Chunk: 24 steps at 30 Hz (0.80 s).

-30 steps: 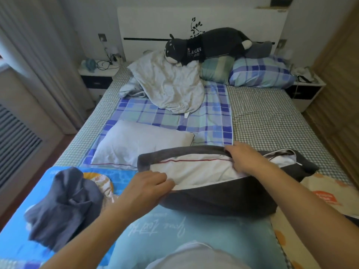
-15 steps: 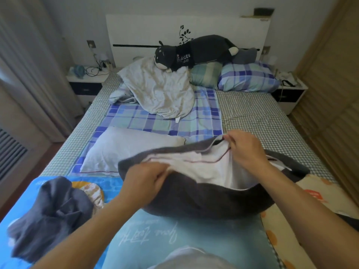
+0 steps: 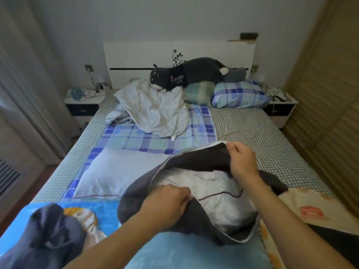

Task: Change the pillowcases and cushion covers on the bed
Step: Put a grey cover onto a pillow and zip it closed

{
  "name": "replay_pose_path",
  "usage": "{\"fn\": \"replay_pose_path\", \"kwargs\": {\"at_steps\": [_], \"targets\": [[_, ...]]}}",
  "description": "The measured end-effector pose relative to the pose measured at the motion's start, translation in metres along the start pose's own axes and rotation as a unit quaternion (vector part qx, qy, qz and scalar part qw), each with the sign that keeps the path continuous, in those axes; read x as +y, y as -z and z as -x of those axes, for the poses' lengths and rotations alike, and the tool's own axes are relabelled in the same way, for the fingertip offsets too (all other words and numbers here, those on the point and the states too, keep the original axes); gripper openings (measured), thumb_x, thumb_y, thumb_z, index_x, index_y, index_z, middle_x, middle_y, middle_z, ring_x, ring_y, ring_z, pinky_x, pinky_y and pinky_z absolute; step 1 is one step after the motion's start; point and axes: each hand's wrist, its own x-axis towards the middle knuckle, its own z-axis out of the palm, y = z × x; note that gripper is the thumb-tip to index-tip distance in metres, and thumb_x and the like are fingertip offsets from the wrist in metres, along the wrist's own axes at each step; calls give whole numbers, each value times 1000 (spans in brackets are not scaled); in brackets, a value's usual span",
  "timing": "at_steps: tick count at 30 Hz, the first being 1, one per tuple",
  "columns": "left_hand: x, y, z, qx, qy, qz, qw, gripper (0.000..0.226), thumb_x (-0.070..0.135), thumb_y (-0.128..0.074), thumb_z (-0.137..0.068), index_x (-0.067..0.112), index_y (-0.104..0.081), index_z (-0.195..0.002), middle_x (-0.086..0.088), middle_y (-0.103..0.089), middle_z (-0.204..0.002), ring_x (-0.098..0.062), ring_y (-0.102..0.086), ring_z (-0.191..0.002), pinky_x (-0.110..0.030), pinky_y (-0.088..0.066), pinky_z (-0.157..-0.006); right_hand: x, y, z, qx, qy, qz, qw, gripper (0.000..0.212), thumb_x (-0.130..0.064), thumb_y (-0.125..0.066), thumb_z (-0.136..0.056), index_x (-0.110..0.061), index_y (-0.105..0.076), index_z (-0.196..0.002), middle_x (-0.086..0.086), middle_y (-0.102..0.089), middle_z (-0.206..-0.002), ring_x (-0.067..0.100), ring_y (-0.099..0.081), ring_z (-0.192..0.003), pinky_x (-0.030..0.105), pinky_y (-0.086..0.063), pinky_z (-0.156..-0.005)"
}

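The bed (image 3: 268, 133) fills the room from the white headboard (image 3: 147, 55) down to the near edge, with a nightstand (image 3: 83, 101) on the left side and another nightstand (image 3: 281, 107) on the right; the checked sheet on the right half lies bare and flat, the widest free stretch; the left half carries a plaid blanket (image 3: 139, 140) with a crumpled white duvet (image 3: 155, 107) heaped on it; a dark plush cat (image 3: 190, 74) stretches over the plaid pillow (image 3: 239, 94) and the green pillow (image 3: 198, 92) at the head; a bare white pillow (image 3: 114, 171) lies near the left edge, just beside the work; a dark blue cloth (image 3: 46, 235) sits bunched at the near left corner on a bright blue cover (image 3: 101, 212); in the middle near the foot lies the grey pillowcase (image 3: 196, 160), its mouth gaping over the white pillow insert (image 3: 219, 197); the right hand (image 3: 242, 162) pinches the upper lip and lifts it, a tight grip on the hem; the left hand (image 3: 169, 202) clutches the lower lip at the near side, fingers curled round the fabric, the insert lying between the two grips.
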Motion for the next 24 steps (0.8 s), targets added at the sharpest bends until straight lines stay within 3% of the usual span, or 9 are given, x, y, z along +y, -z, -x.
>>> {"fn": "replay_pose_path", "kwargs": {"at_steps": [1,3,5,7,11,14,18,21,24], "targets": [[14,9,4,37,-35,-13,999,24,45,-41,-98,25,-53,-96,-3,-69,-92,-30,-64,-85,-35,-37,-64,2,4,7,6,27,-24,999,45,-16,-52,-102,-13,-40,-59,1,-42,-59,15,-38,-58,28,-28,-54],[12,11,2,89,22,-15,996,28,48,-41,-99,25,-55,-89,-1,-70,-89,-28,-65,-83,-35,-35,-63,7,-4,30,-28,73,-9,997,43,-22,-53,-101,-8,-42,-62,0,-43,-58,13,-38,-56,31,-29,-56],[-19,-5,-5,69,121,54,989,37,52,-43,-99,26,-52,-75,1,-70,-84,-24,-65,-82,-35,-37,-64,23,-26,50,-76,85,45,992,40,-30,-50,-98,-10,-46,-64,-1,-49,-62,17,-46,-60,37,-34,-61],[-34,-35,6,30,141,108,984,40,53,-45,-98,27,-49,-67,3,-69,-79,-19,-64,-79,-34,-38,-65,41,-43,70,-102,92,77,988,36,-30,-50,-100,-16,-47,-67,-5,-50,-65,18,-47,-63,37,-36,-61],[-24,-56,52,48,115,233,964,32,47,-57,-96,26,-60,-72,8,-66,-75,-11,-58,-66,-28,-39,-62,24,-25,71,-10,118,44,992,38,-30,-45,-102,-11,-49,-69,-4,-49,-63,16,-46,-60,36,-38,-58],[-16,-35,61,144,80,255,953,24,42,-56,-97,27,-66,-81,15,-67,-75,-4,-60,-69,-26,-47,-65,0,-11,58,3,180,50,982,29,-29,-51,-99,-17,-60,-75,-11,-54,-67,12,-49,-60,27,-38,-59],[10,-13,29,190,-35,85,977,23,35,-59,-90,23,-57,-70,2,-60,-65,-23,-56,-62,-34,-43,-57,-3,-29,92,-190,197,14,962,23,-35,-51,-95,-23,-65,-82,-10,-64,-74,9,-58,-67,30,-46,-64],[13,-9,6,190,-144,-22,971,11,22,-65,-78,19,-63,-68,-1,-61,-72,-27,-56,-78,-39,-40,-76,9,-21,107,-265,120,-71,954,24,-22,-59,-95,-23,-61,-72,-12,-58,-66,2,-51,-62,20,-42,-61],[10,-5,-3,155,-214,-32,964,11,33,-65,-84,28,-74,-79,-1,-60,-124,-33,-46,-127,-52,-29,-109,23,-5,107,-312,43,-132,940,28,-19,-59,-96,-23,-61,-69,-10,-57,-66,1,-50,-66,20,-41,-63]]}}
